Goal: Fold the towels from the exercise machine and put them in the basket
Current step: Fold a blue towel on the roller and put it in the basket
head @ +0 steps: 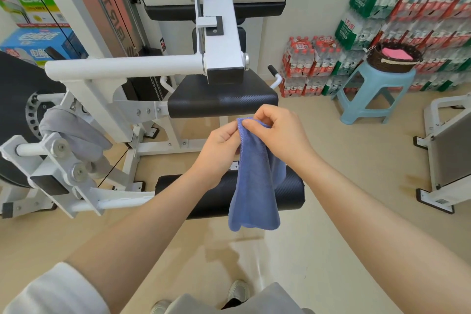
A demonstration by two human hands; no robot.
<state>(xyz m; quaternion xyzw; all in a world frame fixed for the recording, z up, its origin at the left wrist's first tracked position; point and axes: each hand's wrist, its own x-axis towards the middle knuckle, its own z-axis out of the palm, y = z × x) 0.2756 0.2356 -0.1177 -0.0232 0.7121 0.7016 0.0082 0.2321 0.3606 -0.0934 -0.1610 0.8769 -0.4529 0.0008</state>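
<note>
blue microfibre towel (pixel 257 181) hangs in the air in front of the exercise machine (pixel 158 79), its lower end draping before the machine's black roller pad (pixel 204 194). left hand (pixel 219 145) pinches the towel's upper edge with fingers (pixel 233 130) curled narrow; right hand (pixel 277 132) pinches the same top edge just beside it. grey towel (pixel 76 132) lies draped over the machine's white frame, off to the left of the blue one. dark woven basket (pixel 392 57), holding a pink folded towel (pixel 397 53), sits on a pale blue stool (pixel 374 94) well to the machine's right, near stacked bottled water packs (pixel 318 61).
</note>
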